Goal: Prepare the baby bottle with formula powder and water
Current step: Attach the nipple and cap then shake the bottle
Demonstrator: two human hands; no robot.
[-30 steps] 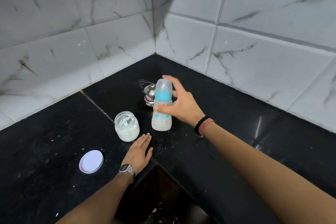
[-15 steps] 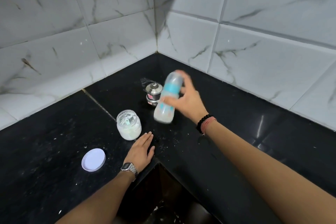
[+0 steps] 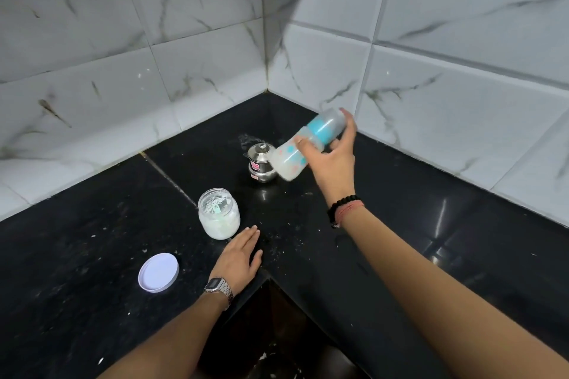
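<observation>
Now we see the right hand (image 3: 331,160) up off the black table (image 3: 92,243), its grip wrapped around the baby bottle (image 3: 308,144), fingers curled over the blue collar. That bottle is tipped hard, cap end pointing up toward the tiled wall (image 3: 462,101), cloudy white base swung down and left, hanging just in front of the small steel pot (image 3: 260,163). We take that pot as our landmark: nearer us and to its left stands the open glass jar (image 3: 219,214), white powder inside. Farther left and closer still lies the white lid (image 3: 158,272), flat on the table. Our left hand (image 3: 240,258) rests palm down just this side of the jar, fingers straight, holding nothing, a metal watch (image 3: 219,286) on the wrist. We spot dark beads (image 3: 343,206) on the right wrist.
</observation>
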